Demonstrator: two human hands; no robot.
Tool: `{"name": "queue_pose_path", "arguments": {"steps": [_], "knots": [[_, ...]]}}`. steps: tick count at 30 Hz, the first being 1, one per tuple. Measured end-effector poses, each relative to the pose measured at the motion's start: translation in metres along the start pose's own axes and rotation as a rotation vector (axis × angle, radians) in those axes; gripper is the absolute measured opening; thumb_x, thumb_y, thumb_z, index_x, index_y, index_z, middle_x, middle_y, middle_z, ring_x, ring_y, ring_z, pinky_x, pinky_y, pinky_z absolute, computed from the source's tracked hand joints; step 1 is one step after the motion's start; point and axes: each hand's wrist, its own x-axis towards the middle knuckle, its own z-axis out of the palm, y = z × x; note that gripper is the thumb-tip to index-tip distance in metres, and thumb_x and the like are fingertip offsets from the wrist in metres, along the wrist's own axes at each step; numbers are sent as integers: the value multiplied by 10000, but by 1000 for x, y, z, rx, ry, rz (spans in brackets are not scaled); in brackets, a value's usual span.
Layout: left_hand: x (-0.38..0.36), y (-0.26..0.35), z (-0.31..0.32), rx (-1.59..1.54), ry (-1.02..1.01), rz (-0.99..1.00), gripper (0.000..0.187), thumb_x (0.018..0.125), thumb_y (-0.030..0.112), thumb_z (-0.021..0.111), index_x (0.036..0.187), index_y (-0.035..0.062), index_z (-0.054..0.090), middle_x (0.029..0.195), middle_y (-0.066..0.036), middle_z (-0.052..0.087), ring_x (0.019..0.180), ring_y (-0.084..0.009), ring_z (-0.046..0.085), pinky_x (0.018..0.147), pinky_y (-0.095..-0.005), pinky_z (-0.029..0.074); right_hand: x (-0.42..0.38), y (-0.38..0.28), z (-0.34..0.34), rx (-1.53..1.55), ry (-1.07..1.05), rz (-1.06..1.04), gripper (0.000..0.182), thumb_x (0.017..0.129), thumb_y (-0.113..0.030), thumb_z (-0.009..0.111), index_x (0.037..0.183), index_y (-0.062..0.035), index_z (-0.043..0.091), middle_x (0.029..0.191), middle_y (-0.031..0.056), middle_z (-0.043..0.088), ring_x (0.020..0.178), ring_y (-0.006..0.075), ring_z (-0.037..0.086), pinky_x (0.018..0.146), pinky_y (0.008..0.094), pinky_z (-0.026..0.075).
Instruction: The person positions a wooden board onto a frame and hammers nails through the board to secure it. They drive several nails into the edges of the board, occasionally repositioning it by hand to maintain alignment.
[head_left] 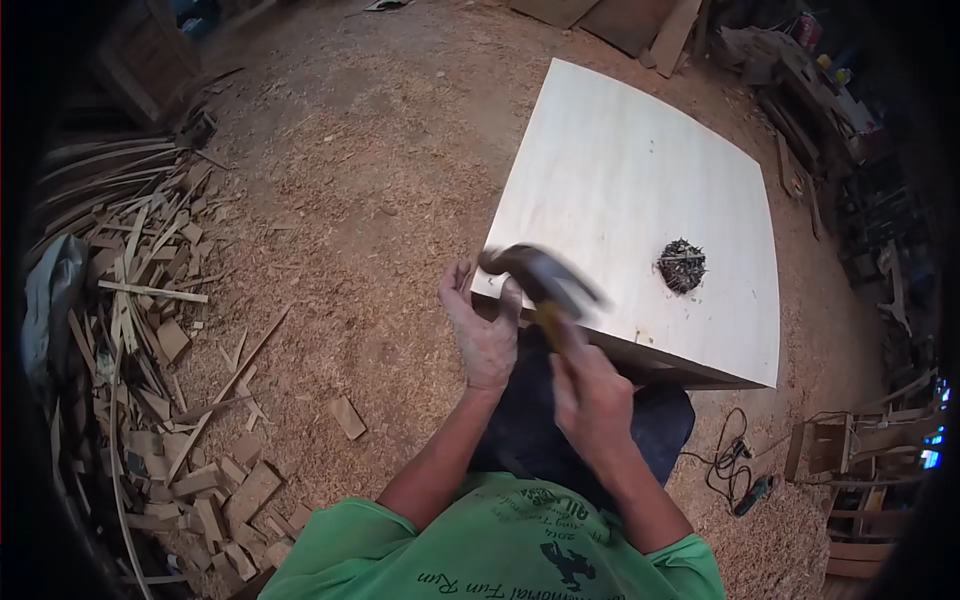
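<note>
I see one pale board [630, 190], its near edge over my lap, with one heap of nails [682, 266] on it, too many to count. My right hand [595, 400] has its grip closed round one blurred hammer [540, 275], whose head blocks my view by the near-left corner. There my left hand [485, 345] holds thumb and fingers apart; I cannot tell whether they touch a nail. Scraps [215, 490] crowd the left floor [330, 220]; one cord [722, 460] lies right.

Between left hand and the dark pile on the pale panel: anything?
Yes, the hammer, gripped in the right hand. Past it, bare panel up to the pile. Head view.
</note>
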Motion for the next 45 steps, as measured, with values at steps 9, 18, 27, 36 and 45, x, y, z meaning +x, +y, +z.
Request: {"name": "queue_pose_path", "arguments": {"steps": [9, 18, 27, 36, 45], "knots": [[2, -6, -1, 36, -2, 1, 825, 1030, 185, 794, 1594, -86, 256, 1592, -284, 406, 1537, -353, 410, 1314, -459, 303, 10, -4, -5, 72, 278, -258, 667, 1033, 48, 646, 1671, -18, 461, 1041, 200, 781, 740, 240, 747, 640, 366, 580], [1, 2, -2, -31, -25, 10, 820, 1024, 174, 808, 1592, -70, 269, 1538, -245, 446, 1471, -321, 455, 1275, -446, 351, 3, -1, 10, -21, 34, -26, 667, 1033, -166, 731, 1657, -294, 534, 756, 70, 580, 597, 282, 655, 540, 440, 566], [9, -28, -15, 59, -59, 67, 726, 1052, 131, 752, 1585, -79, 306, 1546, -251, 463, 1485, -312, 469, 1259, -433, 383, 2, -8, 7, -65, -90, 46, 730, 1053, -182, 712, 1713, -312, 430, 785, 100, 658, 675, 303, 705, 622, 475, 591], [23, 18, -16, 351, -187, 2, 520, 1075, 165, 715, 1491, -67, 508, 1353, -181, 647, 1258, -294, 663, 1069, -403, 541, -85, 37, -86, -103, 218, 347, 690, 1076, -191, 695, 1703, -335, 445, 844, 148, 704, 728, 363, 725, 652, 468, 610], [16, 71, 104, 429, -618, 370, 356, 1029, 208, 760, 1254, -68, 764, 1337, -193, 727, 1252, -295, 685, 1076, -407, 535, -201, 133, -213, -290, 580, 864, 628, 1107, -128, 648, 1676, -354, 509, 693, 134, 601, 592, 151, 544, 597, 408, 508]]}}
